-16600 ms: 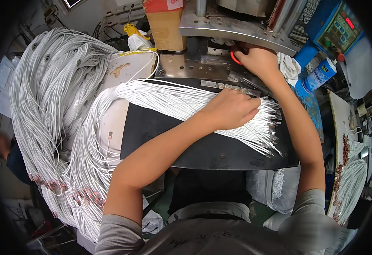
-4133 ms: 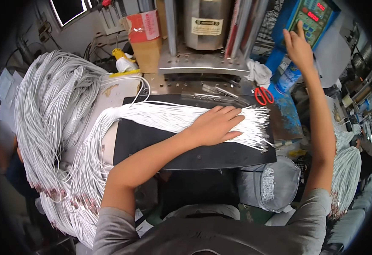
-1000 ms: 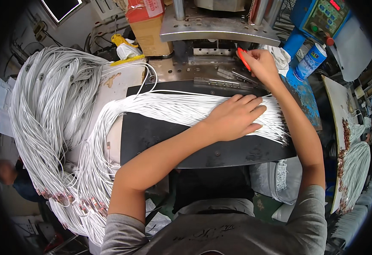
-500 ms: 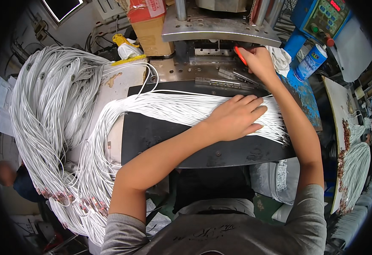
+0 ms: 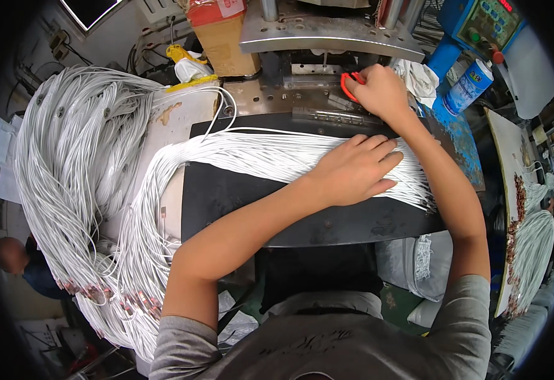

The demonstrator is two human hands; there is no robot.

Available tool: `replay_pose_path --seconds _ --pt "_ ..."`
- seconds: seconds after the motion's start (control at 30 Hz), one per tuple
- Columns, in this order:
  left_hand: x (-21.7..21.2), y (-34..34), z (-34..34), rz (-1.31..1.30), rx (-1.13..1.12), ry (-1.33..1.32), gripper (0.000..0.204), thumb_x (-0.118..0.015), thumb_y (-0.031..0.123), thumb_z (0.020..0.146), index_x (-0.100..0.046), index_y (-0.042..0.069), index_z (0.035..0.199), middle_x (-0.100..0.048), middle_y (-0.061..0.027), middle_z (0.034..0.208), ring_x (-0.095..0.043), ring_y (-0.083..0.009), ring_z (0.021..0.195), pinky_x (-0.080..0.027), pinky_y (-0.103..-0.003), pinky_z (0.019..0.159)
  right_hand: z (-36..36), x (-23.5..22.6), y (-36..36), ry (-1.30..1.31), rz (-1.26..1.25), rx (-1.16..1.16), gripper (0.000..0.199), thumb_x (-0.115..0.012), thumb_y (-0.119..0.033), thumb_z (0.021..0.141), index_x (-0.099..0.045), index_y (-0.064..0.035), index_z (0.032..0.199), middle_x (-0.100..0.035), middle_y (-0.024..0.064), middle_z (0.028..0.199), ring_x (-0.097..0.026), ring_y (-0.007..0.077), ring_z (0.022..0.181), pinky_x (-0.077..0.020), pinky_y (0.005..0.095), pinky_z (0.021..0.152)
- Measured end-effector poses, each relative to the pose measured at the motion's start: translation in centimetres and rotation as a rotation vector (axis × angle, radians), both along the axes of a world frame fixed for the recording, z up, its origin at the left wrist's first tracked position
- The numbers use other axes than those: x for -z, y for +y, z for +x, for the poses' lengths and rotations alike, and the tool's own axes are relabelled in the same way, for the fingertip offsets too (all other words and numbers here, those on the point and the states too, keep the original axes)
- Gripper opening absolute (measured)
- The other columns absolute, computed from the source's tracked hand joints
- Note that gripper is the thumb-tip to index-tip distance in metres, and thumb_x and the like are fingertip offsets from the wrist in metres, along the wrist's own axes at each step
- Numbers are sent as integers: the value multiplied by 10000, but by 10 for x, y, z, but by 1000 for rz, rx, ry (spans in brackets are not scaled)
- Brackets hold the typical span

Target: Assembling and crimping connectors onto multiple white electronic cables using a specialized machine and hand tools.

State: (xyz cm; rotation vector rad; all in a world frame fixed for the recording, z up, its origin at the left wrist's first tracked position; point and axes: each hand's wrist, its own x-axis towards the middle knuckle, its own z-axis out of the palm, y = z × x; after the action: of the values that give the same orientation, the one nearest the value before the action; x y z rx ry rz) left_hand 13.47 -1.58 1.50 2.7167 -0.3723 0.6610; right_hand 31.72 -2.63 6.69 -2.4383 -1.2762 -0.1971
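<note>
My left hand [image 5: 359,170] lies palm down with fingers spread on a long bundle of thin white cables [image 5: 258,147]. The bundle runs across a black board [image 5: 270,221], its loose ends fanned out to the right of the hand. Beyond the board, at the press bed, my right hand [image 5: 381,94] is closed around a red-handled tool [image 5: 348,87] whose grip looks loop-shaped; its working end cannot be made out. Just below that hand lies a metal hinged-looking bar [image 5: 334,116] with a clear strip. A press slot with a metal block [image 5: 315,68] is close to the tool.
Overhead at the back is the steel press plate [image 5: 327,39]. A large pile of white cables [image 5: 68,164] hangs at the left. A blue spray can [image 5: 469,88], a white rag [image 5: 418,79] and a blue control box [image 5: 483,25] stand at right. Another person [image 5: 14,256] is at far left.
My right hand has shifted slightly left and turned with the red-handled tool, showing more of its grip. My left hand stays on the cables. The view has moved a little.
</note>
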Motion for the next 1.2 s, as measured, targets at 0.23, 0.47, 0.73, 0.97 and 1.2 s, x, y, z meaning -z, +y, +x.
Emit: replay_pose_path --seconds 0.23,0.47,0.73,0.97,1.2 --pt "-3 -1 -1 15 -6 57 483 -650 346 992 -573 49 1366 -580 -170 1432 -538 -311 1332 -438 -428 1090 -4 -14 -26 81 65 14 450 -680 -453 842 -748 -19 746 -690 231 697 -696 439 713 -558 510 679" --pt "0 -1 2 30 -2 2 470 -654 350 985 -586 47 1337 -588 -164 1404 -543 -306 1309 -440 -421 1074 -5 -9 5 -43 132 -37 431 -673 -441 891 -762 -20 857 -711 205 773 -691 424 763 -550 491 711" --pt "-4 -1 0 7 2 30 490 -657 341 983 -574 44 1364 -579 -170 1421 -539 -307 1323 -439 -424 1077 -7 -3 27 -221 78 -119 374 -658 -395 889 -777 -43 935 -734 206 877 -702 408 852 -566 492 759" --pt "-5 -1 -1 4 -5 44 491 -651 344 987 -576 41 1365 -582 -165 1410 -538 -304 1318 -436 -425 1073 -8 2 29 -269 152 -152 357 -665 -373 886 -777 -37 933 -735 188 859 -701 405 827 -570 493 759" --pt "2 0 3 44 -19 -102 436 -660 365 970 -609 45 1263 -618 -140 1298 -563 -291 1214 -440 -397 1016 -14 -1 34 -239 127 -116 343 -676 -365 876 -780 -42 928 -736 178 845 -703 396 808 -570 494 748"
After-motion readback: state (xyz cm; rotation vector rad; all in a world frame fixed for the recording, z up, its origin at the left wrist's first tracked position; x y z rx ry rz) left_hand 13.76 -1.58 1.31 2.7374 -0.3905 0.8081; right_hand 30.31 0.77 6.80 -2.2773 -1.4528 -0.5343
